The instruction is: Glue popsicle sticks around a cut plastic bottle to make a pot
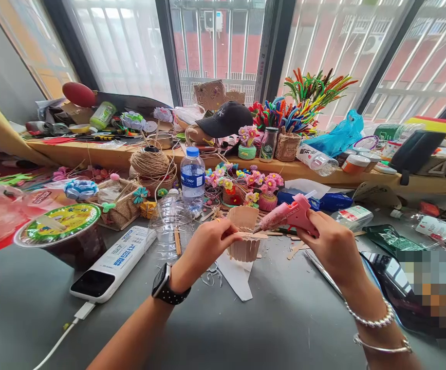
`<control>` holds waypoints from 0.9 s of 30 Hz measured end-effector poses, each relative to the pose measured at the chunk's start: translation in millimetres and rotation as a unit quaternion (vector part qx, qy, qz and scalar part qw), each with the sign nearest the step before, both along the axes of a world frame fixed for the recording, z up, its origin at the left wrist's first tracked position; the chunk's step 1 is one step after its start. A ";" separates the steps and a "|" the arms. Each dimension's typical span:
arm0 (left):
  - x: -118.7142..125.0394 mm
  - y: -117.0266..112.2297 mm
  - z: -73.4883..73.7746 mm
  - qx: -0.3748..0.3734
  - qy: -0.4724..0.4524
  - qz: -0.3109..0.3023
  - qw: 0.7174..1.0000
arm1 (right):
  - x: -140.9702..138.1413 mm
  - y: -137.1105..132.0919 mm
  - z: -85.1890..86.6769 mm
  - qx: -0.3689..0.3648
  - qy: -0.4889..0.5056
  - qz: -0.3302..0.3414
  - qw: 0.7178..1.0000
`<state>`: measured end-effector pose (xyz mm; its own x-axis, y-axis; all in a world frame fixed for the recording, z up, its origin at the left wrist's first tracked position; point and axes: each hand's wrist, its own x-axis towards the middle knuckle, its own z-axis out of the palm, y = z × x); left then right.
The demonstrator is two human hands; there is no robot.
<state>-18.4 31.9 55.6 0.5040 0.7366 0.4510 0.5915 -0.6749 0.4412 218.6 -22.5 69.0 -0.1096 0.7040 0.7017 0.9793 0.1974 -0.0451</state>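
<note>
My left hand (211, 240), with a watch on its wrist, pinches the left side of a small cup built of craft sticks (245, 250). Pale upright sticks make up the cup's wall, and a flat stick appears to lie across it near my fingertips. In my right hand (333, 244) is a pink hot glue gun (286, 216), gripped by its handle. Its nozzle points left and down at the cup's upper part; whether it touches is too small to tell. Beneath the cup lies a piece of white card (234, 280).
Left of my hands are a plastic bottle (172, 223), a white power bank (115, 262) on a cable and a sealed drink cup (61, 231). A blue-capped water bottle (192, 180) stands behind. Dark glossy item (396, 293) lies right. Crafts crowd the wooden ledge (207, 158).
</note>
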 end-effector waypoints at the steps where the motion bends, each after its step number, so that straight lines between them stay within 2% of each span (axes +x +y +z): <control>1: 0.0 -0.1 0.1 0.000 -0.003 -0.001 1.000 | 0.4 0.0 0.3 0.007 -0.008 0.001 1.000; 8: 2.0 -4.5 5.9 0.006 -0.036 0.001 0.999 | 3.0 -5.5 5.7 0.028 -0.013 -0.005 1.000; 14: 0.7 -10.4 11.7 0.022 -0.064 0.006 0.998 | 2.5 -13.8 15.9 0.085 -0.030 -0.012 0.996; 27: 0.7 -16.7 18.1 0.047 -0.079 0.004 0.996 | -0.1 -19.6 21.6 0.095 -0.045 -0.015 0.994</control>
<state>-17.7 15.2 73.6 0.4155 0.6911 0.5913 0.5244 -0.7132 0.4650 218.6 -42.1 90.6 -0.1588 0.5631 0.8110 0.9833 0.1643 0.0785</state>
